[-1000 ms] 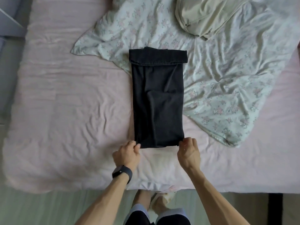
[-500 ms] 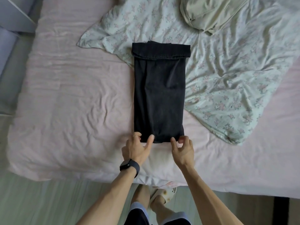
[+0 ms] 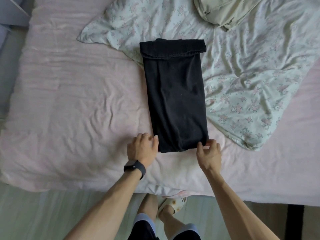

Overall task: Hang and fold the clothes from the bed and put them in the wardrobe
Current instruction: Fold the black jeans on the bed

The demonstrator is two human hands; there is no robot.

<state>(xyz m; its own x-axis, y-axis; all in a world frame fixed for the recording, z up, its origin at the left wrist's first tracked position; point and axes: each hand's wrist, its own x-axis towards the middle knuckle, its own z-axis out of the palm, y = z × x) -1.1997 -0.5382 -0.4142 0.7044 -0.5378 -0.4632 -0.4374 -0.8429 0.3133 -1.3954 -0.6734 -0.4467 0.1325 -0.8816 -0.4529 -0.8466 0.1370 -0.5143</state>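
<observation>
Black folded garment (image 3: 174,101) lies lengthwise at frame centre on the pink bed (image 3: 69,101). The left hand (image 3: 142,148) rests loose-fingered against its lower-left corner. The right hand (image 3: 208,151) pinches the lower-right corner. Best to grip both corners evenly, then fold the near edge squarely upward.

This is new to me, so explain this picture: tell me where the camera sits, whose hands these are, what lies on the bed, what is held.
No machine here: a person wears one camera on the head, looking down at their own arms. A folded black garment lies on the pink bed, partly over a floral cover; a beige garment lies farther back. The left hand touches the black garment's near left corner; the right hand pinches its near right corner.
</observation>
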